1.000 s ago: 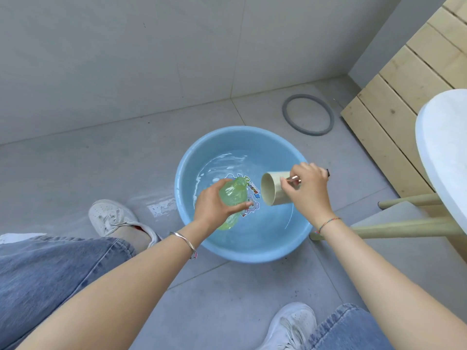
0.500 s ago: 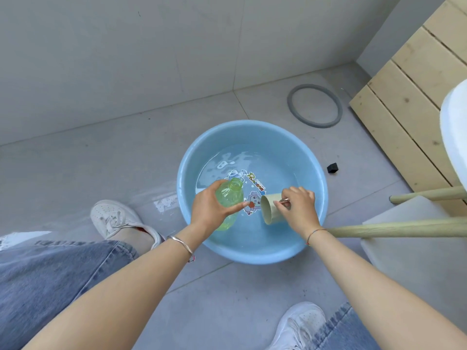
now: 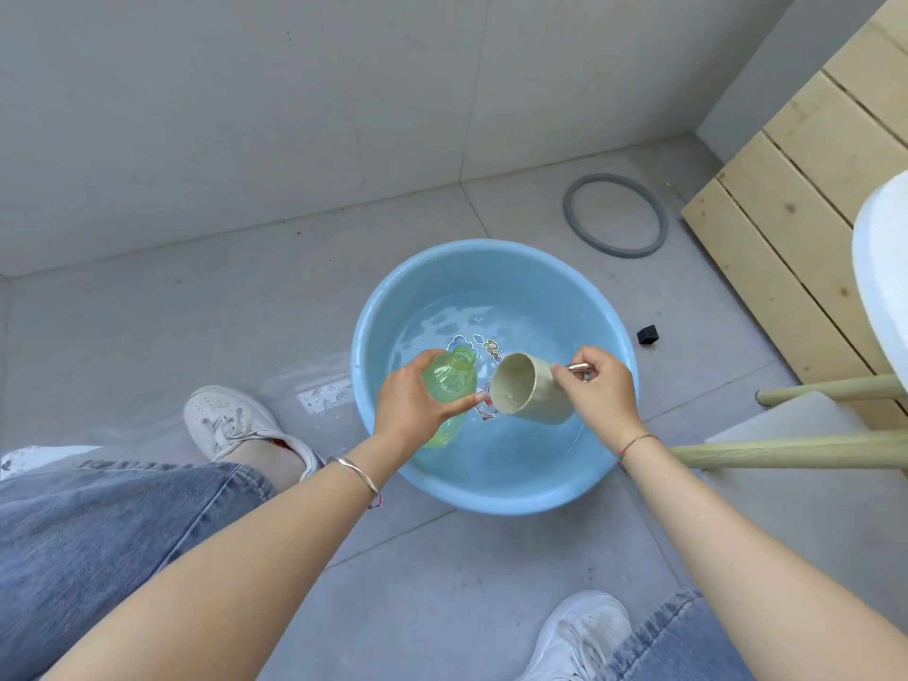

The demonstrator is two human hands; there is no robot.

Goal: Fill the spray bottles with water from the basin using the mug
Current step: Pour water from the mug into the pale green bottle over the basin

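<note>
head view: two hands over round light-blue plastic basin (image 3: 491,493) holding water.
left hand (image 3: 410,407) grips uncapped translucent green plastic bottle (image 3: 449,385); right hand (image 3: 602,393) pinches metal handle of tilted beige mug (image 3: 533,390), just right of bottle's mouth.

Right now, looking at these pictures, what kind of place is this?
Probably a washing or utility corner of a home, perhaps a balcony. Large grey floor tiles meet a plain tiled wall, a blue basin of water stands on the floor, and a wooden slat panel stands at the right.
</note>
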